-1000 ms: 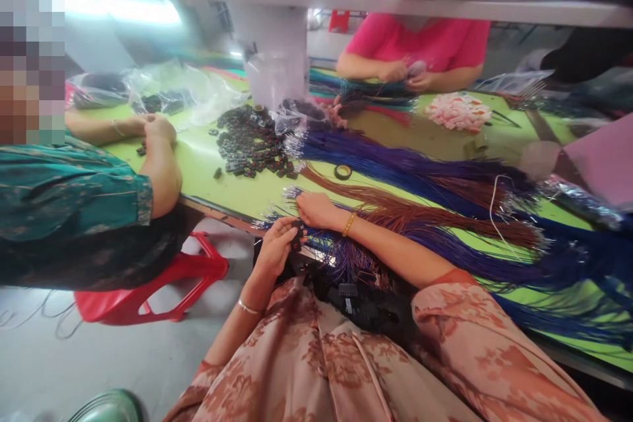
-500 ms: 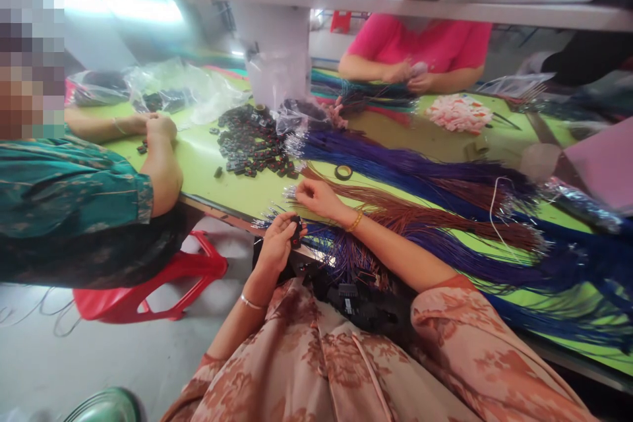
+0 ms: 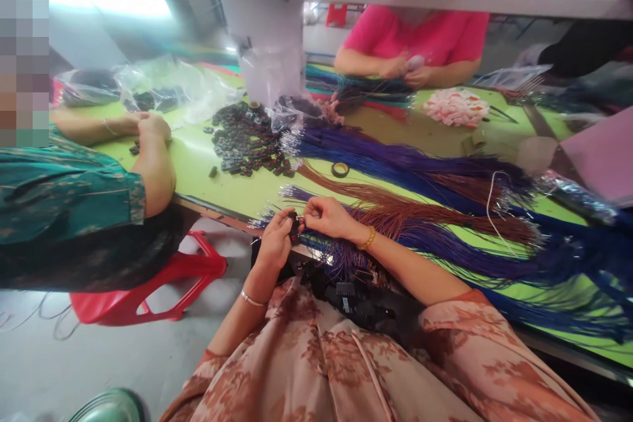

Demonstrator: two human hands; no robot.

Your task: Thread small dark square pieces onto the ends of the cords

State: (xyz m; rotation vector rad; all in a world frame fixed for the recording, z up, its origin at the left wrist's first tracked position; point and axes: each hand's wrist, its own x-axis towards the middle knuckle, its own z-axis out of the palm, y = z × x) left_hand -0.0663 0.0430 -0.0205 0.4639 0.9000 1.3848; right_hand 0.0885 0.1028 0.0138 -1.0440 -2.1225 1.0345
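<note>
My left hand [image 3: 277,237] is closed around a small black plastic connector housing [image 3: 295,229], holding it upright over the table's front edge. Close against it on the right, my right hand [image 3: 329,216] pinches a thin wire, its tip at the housing; the fingers hide most of the wire. Beneath and behind both hands lie bundles of blue-purple wires [image 3: 445,254] with silvery metal terminals [image 3: 262,217] at their left ends. A brown wire bundle [image 3: 395,201] stretches just beyond. In my lap are more black connectors [image 3: 346,297] with wires attached.
A heap of black connector housings [image 3: 247,142] covers part of the green table [image 3: 192,171], near a roll of tape [image 3: 340,169]. One co-worker in a teal sleeve [image 3: 99,178] sits at left on a red stool [image 3: 148,290]; another in a pink shirt [image 3: 415,39] works opposite.
My right hand has come from the wire terminals down and toward me, and now meets the connector housing in my left hand. The left hand stays nearly in place.
</note>
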